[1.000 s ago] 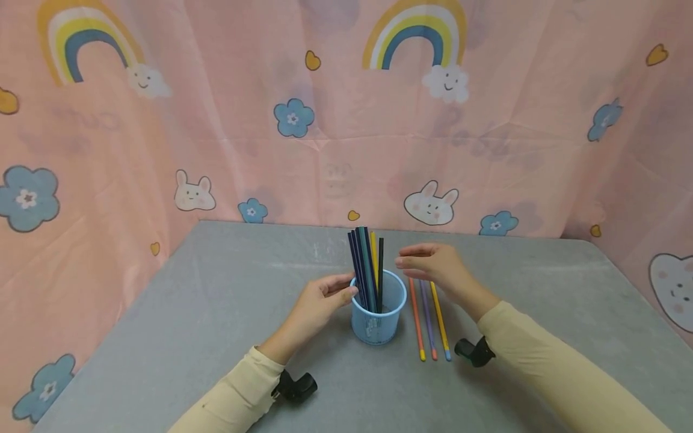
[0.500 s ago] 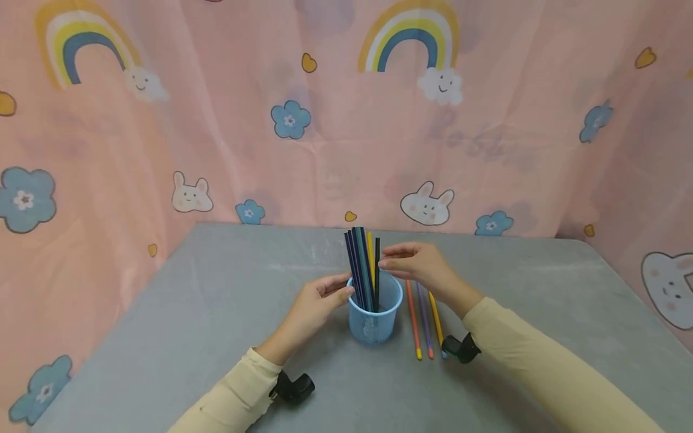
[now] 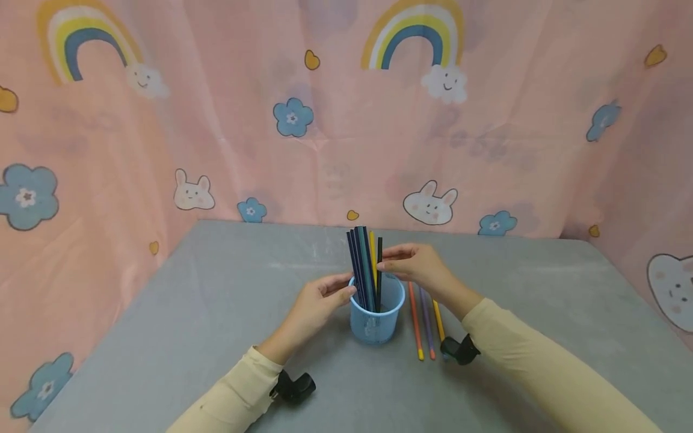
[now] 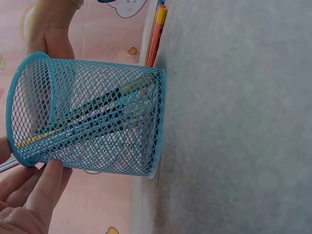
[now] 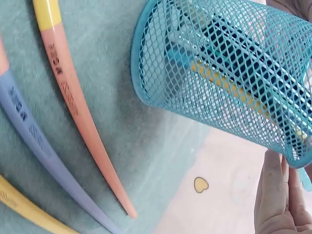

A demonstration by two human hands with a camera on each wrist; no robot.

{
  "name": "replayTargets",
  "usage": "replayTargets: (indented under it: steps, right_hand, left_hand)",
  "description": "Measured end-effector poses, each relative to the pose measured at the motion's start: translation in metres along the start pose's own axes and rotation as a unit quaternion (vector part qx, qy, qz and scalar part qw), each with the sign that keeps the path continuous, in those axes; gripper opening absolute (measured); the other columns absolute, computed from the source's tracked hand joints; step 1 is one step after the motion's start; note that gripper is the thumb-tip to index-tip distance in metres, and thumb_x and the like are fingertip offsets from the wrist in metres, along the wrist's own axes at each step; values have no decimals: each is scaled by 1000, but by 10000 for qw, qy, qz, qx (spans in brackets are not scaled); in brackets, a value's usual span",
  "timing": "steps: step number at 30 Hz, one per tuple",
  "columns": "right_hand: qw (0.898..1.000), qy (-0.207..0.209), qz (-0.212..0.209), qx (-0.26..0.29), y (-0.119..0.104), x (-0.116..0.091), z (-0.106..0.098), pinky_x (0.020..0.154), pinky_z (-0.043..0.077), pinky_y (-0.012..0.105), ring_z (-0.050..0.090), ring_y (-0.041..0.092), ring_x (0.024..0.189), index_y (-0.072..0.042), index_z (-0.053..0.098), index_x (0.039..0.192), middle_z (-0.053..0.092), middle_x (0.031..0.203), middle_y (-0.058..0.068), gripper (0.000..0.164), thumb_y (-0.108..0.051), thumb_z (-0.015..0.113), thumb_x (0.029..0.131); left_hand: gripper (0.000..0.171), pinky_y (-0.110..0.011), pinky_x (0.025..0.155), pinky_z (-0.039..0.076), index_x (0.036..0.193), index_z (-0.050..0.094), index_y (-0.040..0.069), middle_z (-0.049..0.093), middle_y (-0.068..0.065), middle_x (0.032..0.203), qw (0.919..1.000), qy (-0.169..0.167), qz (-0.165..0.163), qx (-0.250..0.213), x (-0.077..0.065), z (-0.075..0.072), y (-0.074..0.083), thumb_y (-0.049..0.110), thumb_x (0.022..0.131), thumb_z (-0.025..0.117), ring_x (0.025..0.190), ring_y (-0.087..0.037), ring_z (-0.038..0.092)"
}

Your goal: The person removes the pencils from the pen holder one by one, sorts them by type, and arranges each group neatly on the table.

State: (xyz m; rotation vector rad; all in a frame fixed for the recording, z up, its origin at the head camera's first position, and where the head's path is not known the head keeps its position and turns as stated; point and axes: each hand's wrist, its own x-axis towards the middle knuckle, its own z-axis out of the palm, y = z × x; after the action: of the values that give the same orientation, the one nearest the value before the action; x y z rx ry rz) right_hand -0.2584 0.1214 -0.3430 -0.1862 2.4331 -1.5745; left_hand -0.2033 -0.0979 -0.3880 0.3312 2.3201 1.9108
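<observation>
A light blue mesh pencil cup point(image 3: 373, 328) stands upright on the table, holding several dark pencils point(image 3: 360, 264), a yellow pencil point(image 3: 373, 255) and a black pencil point(image 3: 379, 288). My left hand point(image 3: 314, 304) holds the cup's left side near the rim. In the left wrist view its fingers point(image 4: 46, 187) lie against the mesh. At the right of the bundle, my right hand point(image 3: 425, 267) pinches the upper part of the black pencil between thumb and fingers. From the right wrist view, the fingers point(image 5: 274, 195) of this hand show beyond the cup's rim; the pinch itself is hidden there.
Three pencils lie side by side on the grey table point(image 3: 238, 325), right of the cup: one orange-red point(image 3: 415, 325), one purple point(image 3: 426, 325), one yellow point(image 3: 439, 322) and partly covered by the right wrist's camera point(image 3: 460, 350). A pink printed cloth point(image 3: 346, 156) hangs behind.
My right hand has moved left from beside the cup to the black pencil and taken hold of it. My left hand and the cup have stayed in place.
</observation>
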Motion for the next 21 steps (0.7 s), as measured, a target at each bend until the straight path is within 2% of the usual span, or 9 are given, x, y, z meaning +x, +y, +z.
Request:
replayTargets:
  steps: [9,17,21]
  right_hand:
    - [9998,95,5,187,2,1,-1,107,50,49,64,30,121,-2,68,120,71,122,12,39,-27,75,90]
    - [9983,198,-107,534,-3,-1,-1,95,58,33,70,14,104,4,66,120,71,118,13,36,-18,72,92]
    - [9974,163,-111,696,-4,0,-3,92,59,32,72,12,99,5,64,120,73,112,10,35,-17,71,93]
  left_hand:
    - [46,-38,101,56,137,56,-2,60,-20,139,10000,-14,49,28,2,1,3,22,99,62,126,-32,61]
    - [47,-36,101,56,139,55,-1,59,-19,140,10000,-23,5,-7,2,0,3,23,99,62,127,-31,60]
    - [46,-36,100,56,139,55,-2,59,-20,139,10000,-32,-2,-41,2,1,2,22,99,62,126,-31,61]
